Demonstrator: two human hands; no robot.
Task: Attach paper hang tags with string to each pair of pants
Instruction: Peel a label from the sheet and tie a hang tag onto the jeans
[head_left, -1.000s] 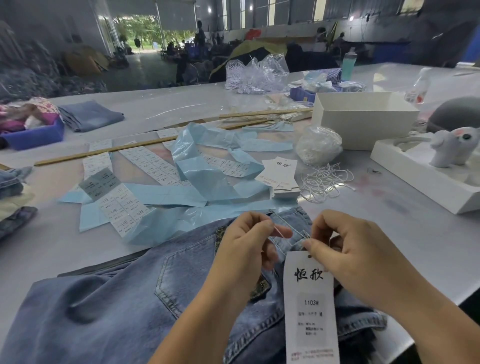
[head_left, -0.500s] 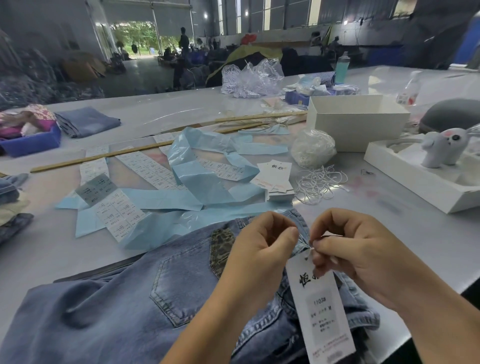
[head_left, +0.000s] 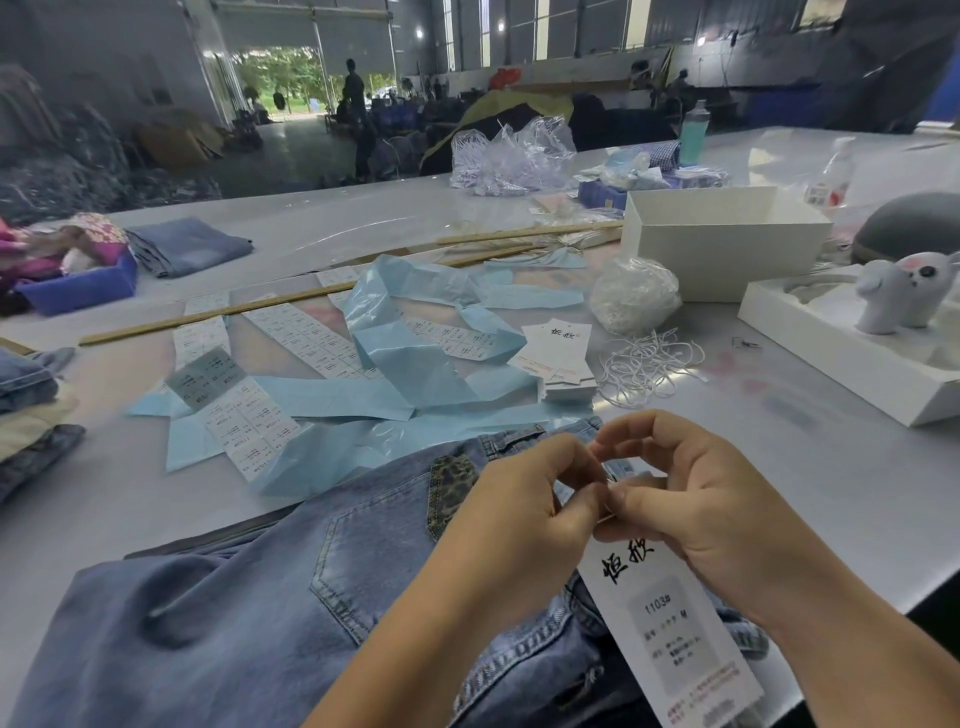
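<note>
Single head view – looks forward-down, close over table (head_left: 156, 519) (wide-angle), hall beyond.

Since a second ago the left hand (head_left: 524, 512) and right hand (head_left: 691, 499) have closed together at lower centre of the frame, fingertips now meeting over the top of the hang tag (head_left: 670, 623). The tag has tipped from hanging straight to slanting toward the lower right, and the string is now hidden between the fingers.

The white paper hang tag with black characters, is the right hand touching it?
Touching. The head view shows the right hand with its fingertips pinching the top edge of the white paper hang tag, no gap between them.
</note>
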